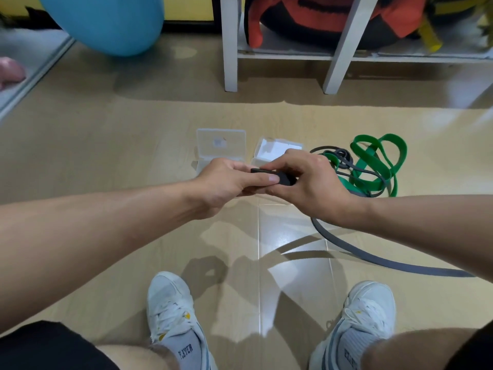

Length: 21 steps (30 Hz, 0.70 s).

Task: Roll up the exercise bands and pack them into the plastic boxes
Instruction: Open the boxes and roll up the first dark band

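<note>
Ball [106, 22]: blue, at 11 o'clock, on the floor [106, 142] by a mirror edge.
Left box [221, 145]: clear plastic, lid open, on the floor at 12 o'clock from the left hand, just beyond it.
Left hand [226, 182]: fingers and thumb curled round the rolled end of the grey band; the thumb tip presses the roll from the near side.
Grey band [282, 178]: a small dark roll pinched between both hands, held above the floor; its loose tail runs under the right wrist, sweeps across the floor toward 4 o'clock and leaves view behind the right forearm.
Right box [277, 149]: clear plastic, open, at 12 o'clock from the hands, partly hidden by the right hand; it sits just beside the left box.
Right hand [312, 182]: fingers bent over the top of the roll, thumb under it, gripping the grey band; it touches the left hand at the roll.
Shelf [293, 54]: white frame at 12 to 1 o'clock, with orange and black gear on its lowest level.
Green band [378, 161]: loose loops on the floor at 2 o'clock from the hands, tangled with thin grey loops; not rolled.
Shoes [170, 311]: white, at 6 o'clock, one on each side of a floor seam.
</note>
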Motion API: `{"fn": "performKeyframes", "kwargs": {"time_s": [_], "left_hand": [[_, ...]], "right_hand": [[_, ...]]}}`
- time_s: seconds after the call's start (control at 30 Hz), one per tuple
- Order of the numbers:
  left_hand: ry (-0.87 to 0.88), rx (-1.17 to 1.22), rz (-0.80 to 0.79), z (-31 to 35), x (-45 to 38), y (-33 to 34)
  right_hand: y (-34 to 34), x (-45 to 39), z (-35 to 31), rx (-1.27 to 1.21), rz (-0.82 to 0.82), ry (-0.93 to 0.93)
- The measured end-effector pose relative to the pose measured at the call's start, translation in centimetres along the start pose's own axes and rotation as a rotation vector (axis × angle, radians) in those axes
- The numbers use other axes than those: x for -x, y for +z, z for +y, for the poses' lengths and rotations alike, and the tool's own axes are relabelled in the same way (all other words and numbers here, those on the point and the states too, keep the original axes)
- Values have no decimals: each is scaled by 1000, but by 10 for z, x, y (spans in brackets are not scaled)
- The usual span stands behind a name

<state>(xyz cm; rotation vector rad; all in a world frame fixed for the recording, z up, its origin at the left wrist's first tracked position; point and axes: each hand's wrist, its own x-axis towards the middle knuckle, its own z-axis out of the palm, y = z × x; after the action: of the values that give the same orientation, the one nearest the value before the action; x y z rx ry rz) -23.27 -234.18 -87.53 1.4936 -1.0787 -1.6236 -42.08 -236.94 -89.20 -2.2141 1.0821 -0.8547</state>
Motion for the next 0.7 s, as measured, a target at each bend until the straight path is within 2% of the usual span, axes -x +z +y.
{"fn": "performKeyframes", "kwargs": {"time_s": [0.17, 0.37, 0.47, 0.6, 0.7], "left_hand": [[26, -51, 155, -4, -1, 4], [17, -5, 147, -2, -5, 6], [11, 36, 86, 2, -5, 2], [-24, 140, -103, 4, -4, -7], [-59, 200, -158, 1, -5, -13]], "right_hand": [[1, -1, 4, 105, -14, -41], [3, -6, 4, 114, -23, -59], [4, -8, 2, 53, -9, -22], [3, -9, -1, -32, 21, -6], [-2, -8, 0, -75, -9, 17]]}}
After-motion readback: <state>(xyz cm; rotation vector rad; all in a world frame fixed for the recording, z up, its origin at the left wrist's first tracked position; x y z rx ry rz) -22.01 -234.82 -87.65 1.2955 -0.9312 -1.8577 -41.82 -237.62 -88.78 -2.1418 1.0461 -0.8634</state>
